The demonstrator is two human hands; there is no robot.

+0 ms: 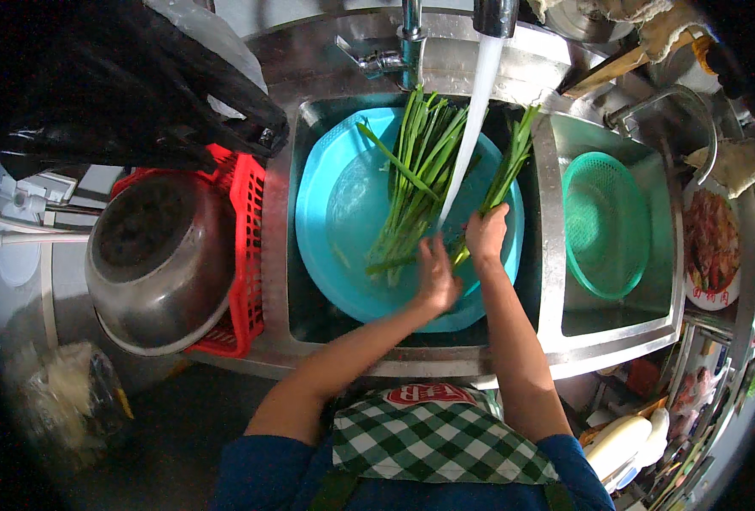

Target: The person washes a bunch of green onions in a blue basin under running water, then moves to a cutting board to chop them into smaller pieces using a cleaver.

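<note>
A blue plastic basin (326, 255) of water sits in the large steel sink bowl. Flat green leaves, like garlic chives (425, 150), lie in it with their lower ends under water. My right hand (486, 233) grips a smaller bunch of the same greens (511, 163) over the basin's right side, leaf tips pointing away from me. Blurred by motion, my left hand (438, 274) is just left of that bunch's lower end, fingers apart; I see nothing held in it. A stream of water (476, 108) falls from the tap (495, 18) to just beyond my left fingers.
In the smaller right bowl sits a green plastic colander (607, 223). Left of the sink, a large metal pot (160, 255) rests tilted on a red plastic basket (250, 255). A black plastic bag (128, 83) hangs above it. At far right stands a plate of food (711, 243).
</note>
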